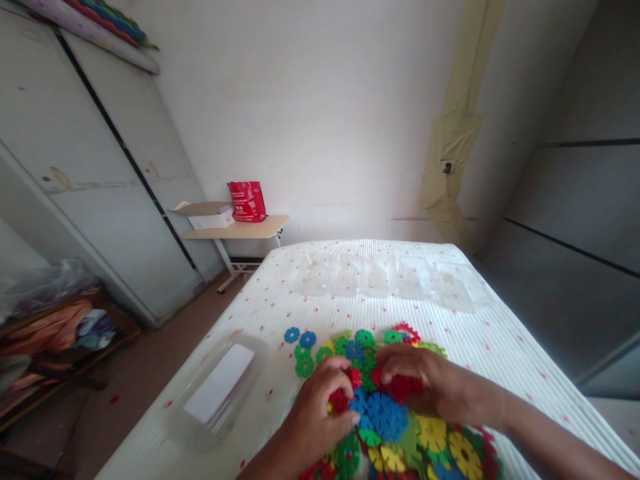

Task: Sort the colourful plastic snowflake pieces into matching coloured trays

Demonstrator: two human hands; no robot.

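Note:
A pile of plastic snowflake building discs [383, 417] in blue, green, yellow and red lies near the front of the cloth-covered table. My left hand [320, 407] is at the pile's left side, its fingers curled round red toothed discs [340, 400]. From the right, my right hand [425, 377] reaches in with bent fingers closed over more red discs [403, 387]; its fingertips are partly hidden. Just beyond the hands lie green discs [365, 339], and two blue discs [300, 337] sit apart at the upper left.
Left of the pile stands a transparent plastic box [215, 393] with a white slip [220, 383] in it. Several transparent trays [375, 277] are lined up along the table's far side. Behind, a small desk [250, 229] bears a red bag [247, 202] and a white box [213, 219].

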